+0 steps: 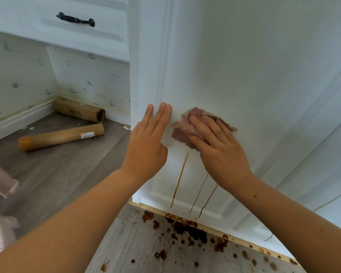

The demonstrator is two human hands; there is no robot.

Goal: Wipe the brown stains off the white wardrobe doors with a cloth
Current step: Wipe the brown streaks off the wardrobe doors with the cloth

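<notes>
Head view, downward, near door point(244, 75)

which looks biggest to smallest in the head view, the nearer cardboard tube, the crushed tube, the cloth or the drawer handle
1. nearer cardboard tube
2. crushed tube and cloth look about alike; the right hand covers part of the cloth, so no ranking between them
3. drawer handle, smallest

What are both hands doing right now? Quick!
Left hand: open, straight fingers touching the wardrobe door.
Right hand: open, pressing the cloth flat against the door.
</notes>
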